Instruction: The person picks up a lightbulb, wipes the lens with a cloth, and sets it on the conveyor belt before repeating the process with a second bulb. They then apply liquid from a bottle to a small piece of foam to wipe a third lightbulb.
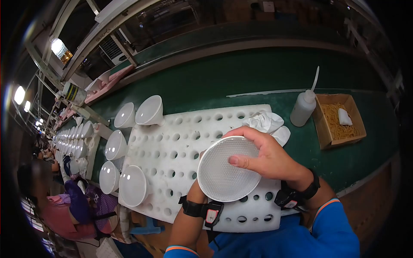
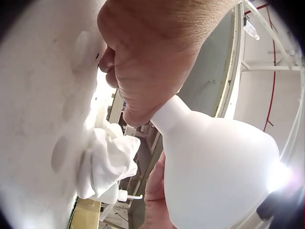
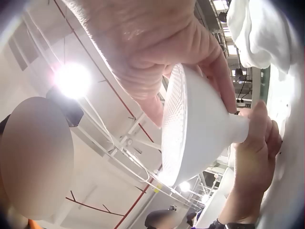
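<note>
A white, cone-shaped reflector lamp shell [image 1: 221, 178] is held over the perforated white board [image 1: 161, 144], its round textured lens turned up toward the head camera. My right hand [image 1: 279, 159] grips it by the rim, the thumb lying across the lens and the fingers round the outer side, as the right wrist view shows. Beneath, my left hand [image 3: 259, 152] grips the narrow neck; the lamp shell hides most of that hand in the head view. In the left wrist view the neck comes out of the curled left hand [image 2: 147, 62].
Several white lamp shells [image 1: 133, 185] stand along the board's left side. A crumpled white cloth [image 1: 264, 122] lies at its far right corner. Beyond are a nozzle bottle [image 1: 303, 109] and a cardboard box [image 1: 325, 127] of yellowish strands. Another person [image 1: 64, 210] sits at the left.
</note>
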Available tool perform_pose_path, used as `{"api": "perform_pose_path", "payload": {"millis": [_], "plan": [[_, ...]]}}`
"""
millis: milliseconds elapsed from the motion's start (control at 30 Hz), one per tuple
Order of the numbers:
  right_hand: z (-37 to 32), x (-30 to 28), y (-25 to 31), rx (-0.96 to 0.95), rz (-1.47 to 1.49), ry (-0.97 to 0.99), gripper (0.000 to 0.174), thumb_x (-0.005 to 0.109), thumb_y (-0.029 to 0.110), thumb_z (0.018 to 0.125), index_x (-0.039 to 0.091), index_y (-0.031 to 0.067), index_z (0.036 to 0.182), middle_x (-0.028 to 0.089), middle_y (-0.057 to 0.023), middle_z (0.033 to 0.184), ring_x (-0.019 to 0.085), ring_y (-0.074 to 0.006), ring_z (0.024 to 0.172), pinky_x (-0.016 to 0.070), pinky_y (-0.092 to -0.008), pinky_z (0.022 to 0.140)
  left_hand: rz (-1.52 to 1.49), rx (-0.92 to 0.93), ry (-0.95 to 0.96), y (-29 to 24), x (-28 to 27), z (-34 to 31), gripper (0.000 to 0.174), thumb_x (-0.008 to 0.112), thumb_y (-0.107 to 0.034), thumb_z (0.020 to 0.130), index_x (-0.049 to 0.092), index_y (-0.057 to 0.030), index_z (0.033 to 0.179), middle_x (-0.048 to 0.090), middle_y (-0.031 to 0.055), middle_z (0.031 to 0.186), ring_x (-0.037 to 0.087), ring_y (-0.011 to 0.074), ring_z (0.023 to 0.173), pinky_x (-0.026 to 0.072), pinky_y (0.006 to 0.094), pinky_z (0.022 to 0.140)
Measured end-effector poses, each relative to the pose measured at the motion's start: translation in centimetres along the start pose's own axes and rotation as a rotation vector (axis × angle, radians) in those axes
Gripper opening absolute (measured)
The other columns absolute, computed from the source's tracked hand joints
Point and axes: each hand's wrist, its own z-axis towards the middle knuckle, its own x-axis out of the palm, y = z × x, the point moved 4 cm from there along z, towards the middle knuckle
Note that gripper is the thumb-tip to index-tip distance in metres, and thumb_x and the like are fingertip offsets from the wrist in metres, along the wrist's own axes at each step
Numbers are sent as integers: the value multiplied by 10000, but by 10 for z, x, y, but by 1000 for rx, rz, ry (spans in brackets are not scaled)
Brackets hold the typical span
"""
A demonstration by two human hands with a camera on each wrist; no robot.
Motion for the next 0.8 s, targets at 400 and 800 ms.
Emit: {"api": "perform_pose_path", "payload": {"millis": [400,800], "plan": [[-1,-5,0,51,112,24,378,572,107,840,542,1,1201,616,-79,1057,579,-140,989,465,-293,885,340,-37,43,8,-20,7,409,534,-205,940,463,-22,1299,573,149,1208,612,243,1045,565,335,829],[-3,-1,-8,103,193,-10,451,553,81,730,553,8,1175,618,-79,1049,580,-136,966,472,-297,868,368,107,-93,7,-21,10,280,670,-67,817,629,15,1081,680,68,977,629,109,819,510,232,699]]}}
